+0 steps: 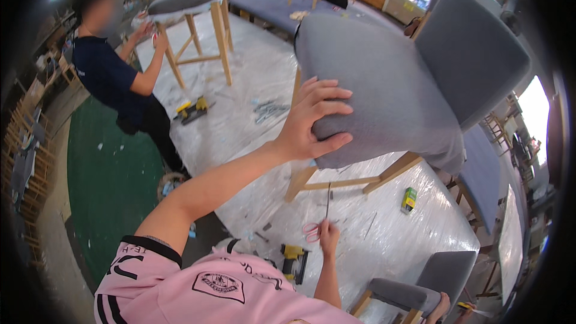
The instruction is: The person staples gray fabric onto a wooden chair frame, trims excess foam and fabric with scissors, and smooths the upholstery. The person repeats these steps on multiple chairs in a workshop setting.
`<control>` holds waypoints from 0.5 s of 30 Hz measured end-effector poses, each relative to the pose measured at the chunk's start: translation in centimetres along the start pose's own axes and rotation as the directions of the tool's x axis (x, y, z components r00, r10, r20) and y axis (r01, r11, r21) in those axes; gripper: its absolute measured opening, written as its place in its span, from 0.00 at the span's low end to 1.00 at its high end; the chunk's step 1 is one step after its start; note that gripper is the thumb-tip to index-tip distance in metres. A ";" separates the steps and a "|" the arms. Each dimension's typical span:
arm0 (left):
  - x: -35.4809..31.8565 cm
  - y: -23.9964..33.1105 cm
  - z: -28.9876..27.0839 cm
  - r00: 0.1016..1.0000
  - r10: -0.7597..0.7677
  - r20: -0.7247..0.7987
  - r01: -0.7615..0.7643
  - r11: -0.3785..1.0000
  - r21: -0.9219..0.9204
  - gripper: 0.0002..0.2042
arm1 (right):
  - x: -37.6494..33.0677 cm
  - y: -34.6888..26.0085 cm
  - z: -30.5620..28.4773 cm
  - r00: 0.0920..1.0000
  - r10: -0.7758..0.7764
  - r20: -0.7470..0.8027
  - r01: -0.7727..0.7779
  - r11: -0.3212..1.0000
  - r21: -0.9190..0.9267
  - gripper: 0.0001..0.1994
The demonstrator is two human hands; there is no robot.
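A grey upholstered chair (372, 78) with light wooden legs stands tilted in front of me on the plastic-covered table. My left hand (318, 117) rests on the near left corner of its seat, fingers spread over the cloth and thumb lower down. Below the seat, my right hand (328, 237) is closed around a tool with a thin dark shaft (328, 200), which points up toward the chair's wooden rail. The tool's handle is hidden in the fist, so its exact kind is unclear. Scissors with red handles (311, 232) are right beside that fist.
A yellow-and-black staple gun (294, 261) lies nearest me; another staple gun (193, 110) and loose metal pieces (270, 111) lie farther left. A small green-yellow box (408, 200) is at right. A co-worker (114, 72) handles another chair (195, 0). Another person's hand (441, 307) touches a grey chair (447, 276).
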State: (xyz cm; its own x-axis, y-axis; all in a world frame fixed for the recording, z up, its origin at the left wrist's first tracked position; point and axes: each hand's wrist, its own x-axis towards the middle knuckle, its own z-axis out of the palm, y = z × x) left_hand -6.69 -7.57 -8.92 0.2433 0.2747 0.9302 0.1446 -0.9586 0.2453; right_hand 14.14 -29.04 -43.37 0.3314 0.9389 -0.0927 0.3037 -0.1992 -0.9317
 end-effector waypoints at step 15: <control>6.9 7.4 9.1 0.844 -0.164 0.510 -0.264 0.701 0.662 0.38 | -0.4 8.2 -4.6 0.980 0.113 -0.162 -0.125 0.990 -0.061 0.29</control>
State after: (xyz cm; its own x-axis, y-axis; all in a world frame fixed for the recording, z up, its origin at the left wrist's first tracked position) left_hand 4.82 -12.03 -3.16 0.6712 0.4272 0.6058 0.6724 -0.6950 -0.2548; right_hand 20.58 -32.36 -49.32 0.5044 0.8521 -0.1395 0.3138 -0.3314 -0.8898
